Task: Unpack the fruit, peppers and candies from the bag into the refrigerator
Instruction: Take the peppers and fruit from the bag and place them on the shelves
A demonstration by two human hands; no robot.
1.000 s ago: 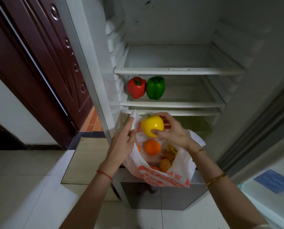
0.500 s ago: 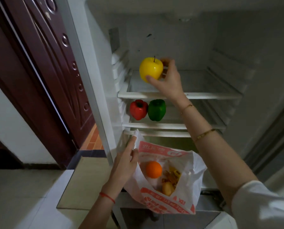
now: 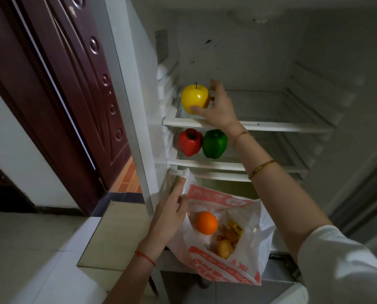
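Two hands are at work in front of an open refrigerator (image 3: 314, 62). The right hand (image 3: 219, 106) reaches up to the left end of the top shelf (image 3: 270, 126), thumb and fingers curled around a yellow apple (image 3: 194, 98) that sits upright, stem up, at or just above the shelf surface; whether it rests there cannot be told. The apple lies directly left of that palm, so letting go likely means drawing the hand back rightward. The left hand (image 3: 170, 213) pinches the rim of a plastic bag (image 3: 233, 273) below, holding it open. Inside lie an orange (image 3: 207, 223), candies (image 3: 231, 233) and a small brownish fruit (image 3: 223, 249), nearer the left hand. A red pepper (image 3: 189, 142) and a green pepper (image 3: 215, 144) stand side by side on the middle shelf.
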